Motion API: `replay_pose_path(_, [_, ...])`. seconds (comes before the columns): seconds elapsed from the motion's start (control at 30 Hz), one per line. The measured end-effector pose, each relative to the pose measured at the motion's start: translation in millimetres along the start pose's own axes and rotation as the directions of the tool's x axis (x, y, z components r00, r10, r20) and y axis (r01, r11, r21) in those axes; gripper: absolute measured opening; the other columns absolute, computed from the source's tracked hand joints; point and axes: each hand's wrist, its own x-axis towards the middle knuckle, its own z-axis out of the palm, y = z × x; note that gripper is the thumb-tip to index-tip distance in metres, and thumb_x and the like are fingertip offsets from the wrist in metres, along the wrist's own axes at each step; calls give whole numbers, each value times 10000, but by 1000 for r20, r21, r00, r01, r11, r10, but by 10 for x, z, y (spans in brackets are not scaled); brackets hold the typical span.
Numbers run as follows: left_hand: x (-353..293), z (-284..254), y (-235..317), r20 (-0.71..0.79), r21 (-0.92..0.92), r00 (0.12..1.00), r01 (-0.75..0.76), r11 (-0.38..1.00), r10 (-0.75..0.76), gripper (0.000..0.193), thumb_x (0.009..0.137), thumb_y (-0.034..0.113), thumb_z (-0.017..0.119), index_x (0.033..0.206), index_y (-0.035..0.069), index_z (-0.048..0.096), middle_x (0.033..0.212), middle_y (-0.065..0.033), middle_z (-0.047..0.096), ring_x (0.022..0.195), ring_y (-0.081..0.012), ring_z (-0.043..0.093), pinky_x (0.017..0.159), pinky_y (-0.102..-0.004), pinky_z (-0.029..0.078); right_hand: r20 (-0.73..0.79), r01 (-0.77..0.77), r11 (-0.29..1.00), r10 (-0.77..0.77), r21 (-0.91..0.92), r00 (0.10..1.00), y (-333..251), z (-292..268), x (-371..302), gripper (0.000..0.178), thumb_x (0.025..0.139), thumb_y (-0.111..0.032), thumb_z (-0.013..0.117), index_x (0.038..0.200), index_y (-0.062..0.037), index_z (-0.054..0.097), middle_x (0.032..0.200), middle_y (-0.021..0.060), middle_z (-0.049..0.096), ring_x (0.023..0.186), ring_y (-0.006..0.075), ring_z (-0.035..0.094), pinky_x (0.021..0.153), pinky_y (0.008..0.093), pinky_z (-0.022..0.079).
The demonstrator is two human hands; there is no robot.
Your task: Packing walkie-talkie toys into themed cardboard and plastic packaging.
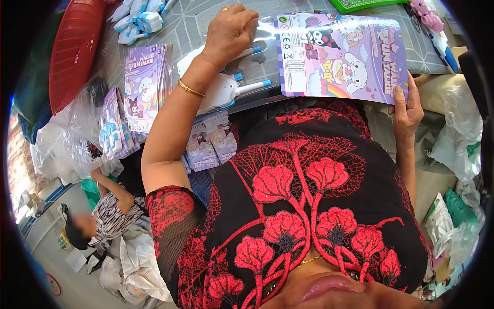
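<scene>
My right hand (pixel 407 108) grips the near right corner of a purple printed cardboard card (pixel 337 59), its thumb on top and its fingers partly hidden. The card lies almost flat over the table edge. Left of it, two white toy walkie-talkies (pixel 218 92) with blue-tipped antennas rest in what looks like a clear plastic shell. Above them my left hand (pixel 231 33) is closed, knuckles up. Whatever its fingers hold, if anything, is hidden. Beside my left forearm stands a fanned stack of matching purple cards (pixel 146 85).
More blue-and-white toys (pixel 138 21) lie at the far left, near a red plastic basin (pixel 77 54). A green tray (pixel 368 4) and a pink toy (pixel 428 15) are at the far right. Clear bags (pixel 458 123) crowd the right side. Another person (pixel 110 211) works at lower left.
</scene>
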Motion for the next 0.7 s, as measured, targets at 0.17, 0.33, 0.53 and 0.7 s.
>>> replay_pose_path(0.17, [-4,-19,57,-77,83,997,-17,996,23,102,856,118,605,909,50,661,796,-97,588,751,-292,571,664,-381,454,-4,-21,1000,22,20,1000,-109,-4,71,425,916,-75,556,1322,14,469,866,12,589,543,16,411,454,165,342])
replay_pose_path(0.33, [-10,-15,103,-138,87,990,-31,996,42,99,852,111,613,913,50,661,794,-91,588,748,-282,574,657,-371,455,21,0,1000,0,18,1000,-163,-6,147,430,913,-77,561,1322,17,467,813,4,577,535,16,409,452,165,340])
replay_pose_path(0.53, [5,-32,55,-153,24,988,-20,1000,23,104,842,99,628,923,41,659,793,-78,589,733,-250,570,644,-338,452,50,-13,996,9,84,999,-219,12,284,441,917,-112,555,1322,32,457,809,2,579,533,20,414,467,157,339])
replay_pose_path(0.7, [11,-84,50,-67,-127,982,166,978,-176,216,757,146,683,920,8,654,851,-169,604,790,-329,590,707,-359,481,151,-90,956,49,278,987,-148,-24,435,456,917,-152,540,1318,38,437,867,13,597,577,24,449,511,155,354])
